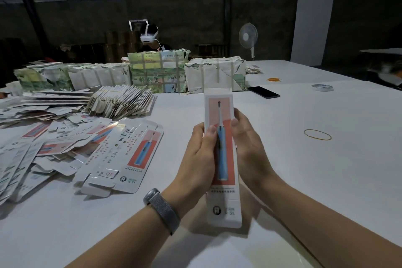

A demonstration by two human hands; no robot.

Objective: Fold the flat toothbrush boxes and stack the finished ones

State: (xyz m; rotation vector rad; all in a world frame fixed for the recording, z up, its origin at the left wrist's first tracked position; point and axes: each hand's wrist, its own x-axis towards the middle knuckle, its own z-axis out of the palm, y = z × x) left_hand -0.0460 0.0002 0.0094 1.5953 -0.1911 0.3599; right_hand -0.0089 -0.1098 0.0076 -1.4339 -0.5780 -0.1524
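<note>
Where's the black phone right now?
In the head view, the black phone lies flat on the white table, right of centre, just beyond the held toothbrush box and beside the wrapped paper bundle.

Both forearms are bare and sleeveless; a grey mesh-band watch (162,210) wraps the left wrist, lower centre.

Left hand (201,154) and right hand (247,148) raised side by side, fingers (212,137) curled inward, gripping.
</note>
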